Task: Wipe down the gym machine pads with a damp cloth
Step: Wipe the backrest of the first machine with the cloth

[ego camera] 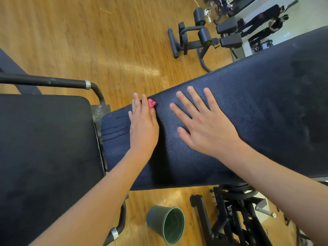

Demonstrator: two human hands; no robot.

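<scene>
A long dark blue back pad (pixel 248 110) runs from the centre to the upper right. My left hand (pixel 142 125) lies near the pad's lower left end with straight fingers, pressing a small pink cloth (pixel 151 103) against the pad; only a bit of the cloth shows beyond the fingertips. Wet streaks mark the pad just left of that hand. My right hand (pixel 202 121) rests flat on the pad with fingers spread, holding nothing. A black seat pad (pixel 46 148) fills the left side.
A dark green bucket (pixel 168 224) stands on the wooden floor below the back pad. Black frame tubes (pixel 53 82) run around the seat. Another bench with roller pads (pixel 204 34) stands at the top, and the machine's base (pixel 234 210) is at the lower right. People stand far at the top right.
</scene>
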